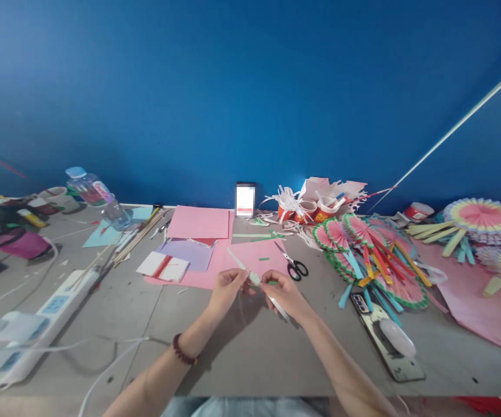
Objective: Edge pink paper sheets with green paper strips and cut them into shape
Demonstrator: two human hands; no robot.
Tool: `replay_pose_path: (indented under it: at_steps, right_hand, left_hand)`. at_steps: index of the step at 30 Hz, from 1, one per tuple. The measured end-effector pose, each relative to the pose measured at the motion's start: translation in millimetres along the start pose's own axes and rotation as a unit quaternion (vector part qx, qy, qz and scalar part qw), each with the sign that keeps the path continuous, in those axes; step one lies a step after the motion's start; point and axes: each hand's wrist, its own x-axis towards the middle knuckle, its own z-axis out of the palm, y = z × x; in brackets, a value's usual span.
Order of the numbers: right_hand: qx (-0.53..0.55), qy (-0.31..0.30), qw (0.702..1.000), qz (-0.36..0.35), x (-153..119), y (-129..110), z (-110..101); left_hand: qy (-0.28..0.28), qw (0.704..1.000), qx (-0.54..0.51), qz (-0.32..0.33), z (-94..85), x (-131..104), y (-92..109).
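Observation:
Above the near middle of the table, my left hand and my right hand meet at a small pale green-white folded strip. Fingers of both hands pinch it, one side each. A longer pale strip end sticks out up and left, and a white strip hangs below my right hand. Pink paper lies flat just beyond the hands, with a lilac sheet and a white packet with red string on it. Black-handled scissors rest right of the pink paper, near my right hand.
Pleated paper fans and a phone with a white mouse occupy the right. Red cups and a small upright screen stand by the wall. At left are a bottle, sticks and a power strip.

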Motion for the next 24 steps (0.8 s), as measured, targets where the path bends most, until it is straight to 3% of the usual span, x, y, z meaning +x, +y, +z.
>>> replay_pose_path:
  at_steps: [8, 16, 24]
  right_hand:
    - [0.031, 0.001, 0.999, -0.012, -1.9, -7.9, 2.4]
    - [0.069, -0.035, 0.996, -0.036, -5.0, -11.0, 3.0]
    - [0.074, -0.032, 0.996, -0.035, -1.7, -4.1, 0.6]
  left_hand:
    - [-0.023, 0.997, 0.043, 0.057, 3.2, -3.5, -1.3]
    - [0.024, 0.999, 0.035, 0.012, 0.0, -1.4, -2.3]
    - [0.019, 1.0, -0.002, -0.018, -0.8, 0.2, -0.3]
